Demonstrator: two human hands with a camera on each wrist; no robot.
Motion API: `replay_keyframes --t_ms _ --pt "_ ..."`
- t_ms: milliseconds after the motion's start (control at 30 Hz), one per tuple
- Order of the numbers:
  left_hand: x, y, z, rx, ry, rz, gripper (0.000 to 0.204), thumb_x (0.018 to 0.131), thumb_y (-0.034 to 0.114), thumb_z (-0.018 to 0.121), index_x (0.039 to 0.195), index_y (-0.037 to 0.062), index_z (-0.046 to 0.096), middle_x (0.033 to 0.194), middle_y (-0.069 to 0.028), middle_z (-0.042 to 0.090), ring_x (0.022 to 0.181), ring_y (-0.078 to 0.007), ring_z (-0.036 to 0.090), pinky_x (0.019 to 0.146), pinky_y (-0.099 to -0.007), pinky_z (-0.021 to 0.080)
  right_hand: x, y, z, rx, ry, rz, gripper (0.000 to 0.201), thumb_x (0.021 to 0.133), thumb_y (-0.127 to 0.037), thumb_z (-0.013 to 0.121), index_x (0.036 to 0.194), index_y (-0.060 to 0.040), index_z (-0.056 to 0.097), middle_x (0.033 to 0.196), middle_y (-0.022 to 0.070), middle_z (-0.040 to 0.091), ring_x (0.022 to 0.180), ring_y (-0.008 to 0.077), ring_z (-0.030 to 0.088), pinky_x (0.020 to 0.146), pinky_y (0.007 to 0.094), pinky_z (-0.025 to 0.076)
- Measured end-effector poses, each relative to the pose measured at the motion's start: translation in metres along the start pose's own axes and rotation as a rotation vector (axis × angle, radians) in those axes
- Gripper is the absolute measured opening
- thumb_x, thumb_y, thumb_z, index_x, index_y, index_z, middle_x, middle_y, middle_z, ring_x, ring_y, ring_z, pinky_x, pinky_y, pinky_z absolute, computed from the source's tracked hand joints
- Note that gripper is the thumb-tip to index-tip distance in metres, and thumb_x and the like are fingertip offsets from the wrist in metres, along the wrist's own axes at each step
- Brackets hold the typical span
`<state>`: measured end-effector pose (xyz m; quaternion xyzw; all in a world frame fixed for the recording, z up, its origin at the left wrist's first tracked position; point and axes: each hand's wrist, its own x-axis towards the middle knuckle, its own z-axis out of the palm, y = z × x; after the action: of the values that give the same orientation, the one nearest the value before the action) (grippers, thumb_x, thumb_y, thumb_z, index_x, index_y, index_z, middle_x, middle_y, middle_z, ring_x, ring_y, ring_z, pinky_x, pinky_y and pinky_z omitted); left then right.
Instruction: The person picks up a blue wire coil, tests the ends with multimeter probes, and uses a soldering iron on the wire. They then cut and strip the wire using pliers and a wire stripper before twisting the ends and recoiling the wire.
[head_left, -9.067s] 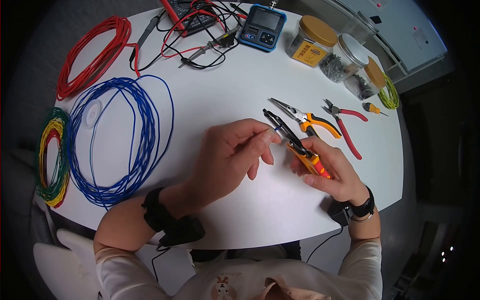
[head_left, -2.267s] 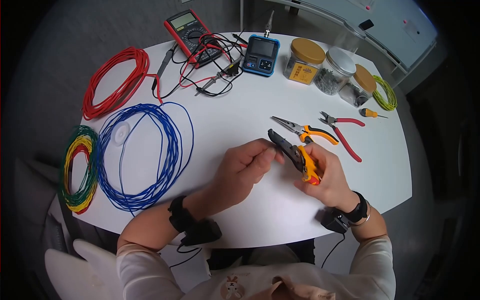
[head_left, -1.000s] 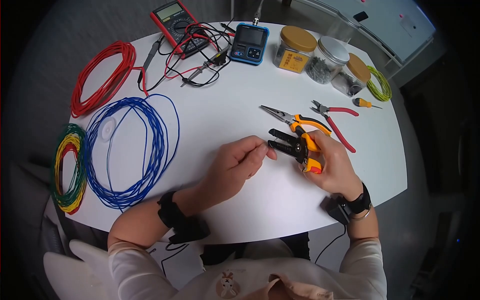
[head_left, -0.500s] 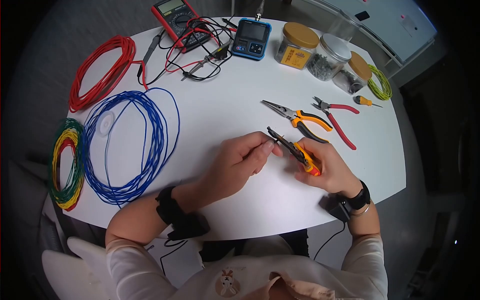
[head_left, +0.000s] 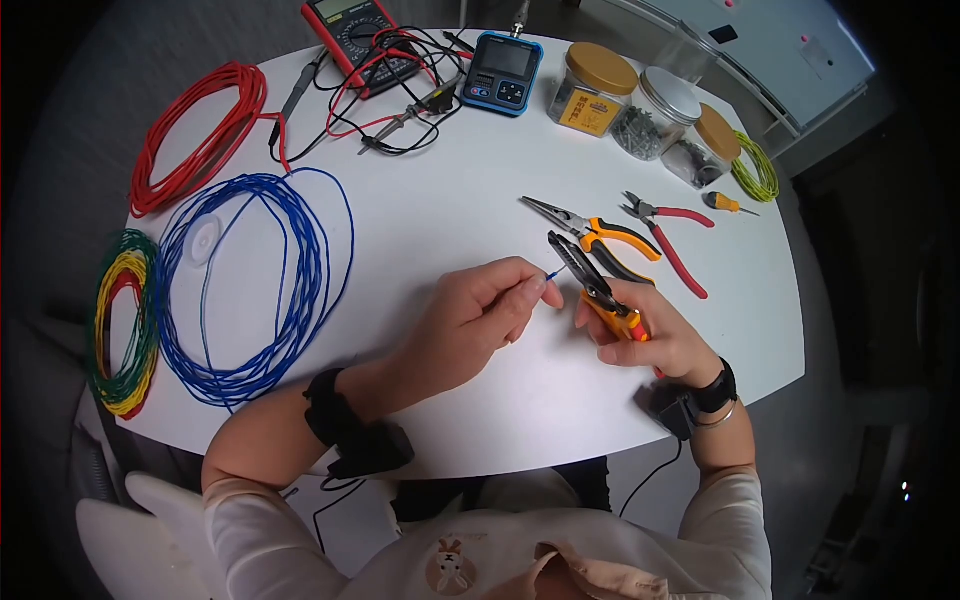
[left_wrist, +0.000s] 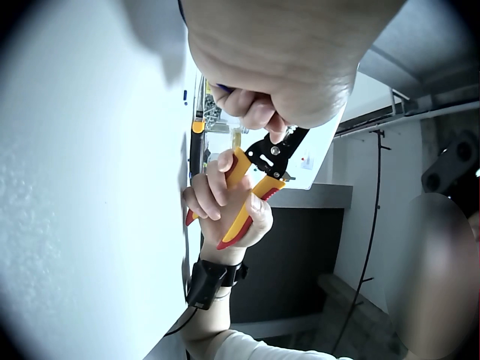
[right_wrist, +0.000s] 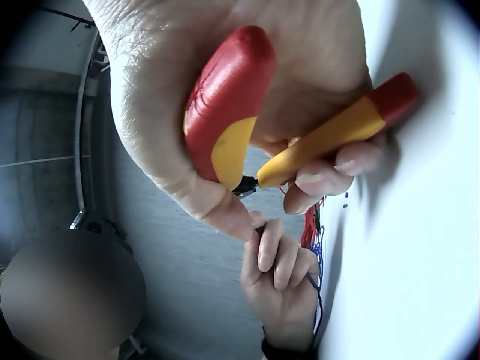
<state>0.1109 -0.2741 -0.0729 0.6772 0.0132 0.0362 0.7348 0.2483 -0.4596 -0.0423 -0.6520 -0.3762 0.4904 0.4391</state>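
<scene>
Left hand (head_left: 485, 318) pinches blue wire (head_left: 553, 275), right hand (head_left: 662, 335) grips yellow-and-red wire strippers (head_left: 597, 286), handles (right_wrist: 322, 148) spread apart, needle-nose pliers (head_left: 585, 228) just beyond

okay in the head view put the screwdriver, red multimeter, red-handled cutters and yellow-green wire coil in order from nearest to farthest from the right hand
From the right hand:
1. Red-handled cutters, just ahead.
2. Screwdriver, farther ahead, to the right.
3. Yellow-green wire coil, just beyond the screwdriver.
4. Red multimeter, far off to the left.
</scene>
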Motion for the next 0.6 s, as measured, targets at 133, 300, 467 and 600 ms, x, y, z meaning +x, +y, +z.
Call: replay_keyframes --t_ms 133,300,467,600 --pt "0.0008 -0.0016 -0.0002 -0.004 0.001 -0.007 0.027 0.099 0.021 0.038 0.096 0.0018 0.058 0.054 0.0049 0.039 0.048 -0.0018 0.03 0.046 -0.0179 0.027 -0.0003 0.0005 -0.0014 0.001 -0.022 0.007 0.031 0.071 -0.012 0.067 0.097 -0.0032 0.054 0.074 0.0 0.047 0.067 0.0079 0.044 0.062 0.0208 0.037" --pt "0.0006 -0.0025 -0.0005 -0.001 -0.004 0.012 0.027 0.099 0.02 0.038 0.096 0.0018 0.058 0.053 0.0049 0.039 0.047 -0.0017 0.03 0.045 -0.0177 0.027 -0.001 -0.0012 -0.0015 -0.035 -0.046 0.027 0.032 0.071 -0.013 0.067 0.098 -0.0031 0.054 0.075 0.0006 0.049 0.067 0.008 0.045 0.062 0.021 0.037" --pt "-0.0008 0.0014 0.0012 0.016 0.003 0.01 0.027 0.099 0.019 0.038 0.096 0.0018 0.058 0.053 0.0049 0.04 0.046 -0.0016 0.031 0.045 -0.0174 0.027 -0.0004 -0.0002 -0.0003 -0.053 -0.052 0.017 0.032 0.071 -0.013 0.067 0.099 -0.003 0.054 0.074 0.0008 0.049 0.067 0.0081 0.045 0.063 0.0212 0.037" --pt "-0.0011 0.0041 0.0017 0.03 0.008 0.007 0.027 0.099 0.019 0.037 0.096 0.0018 0.058 0.053 0.0048 0.04 0.046 -0.0016 0.032 0.044 -0.0173 0.027 0.0002 -0.0016 0.0008 -0.068 -0.048 0.022 0.032 0.071 -0.013 0.067 0.099 -0.0029 0.054 0.074 0.0006 0.049 0.067 0.0082 0.045 0.062 0.0213 0.037"
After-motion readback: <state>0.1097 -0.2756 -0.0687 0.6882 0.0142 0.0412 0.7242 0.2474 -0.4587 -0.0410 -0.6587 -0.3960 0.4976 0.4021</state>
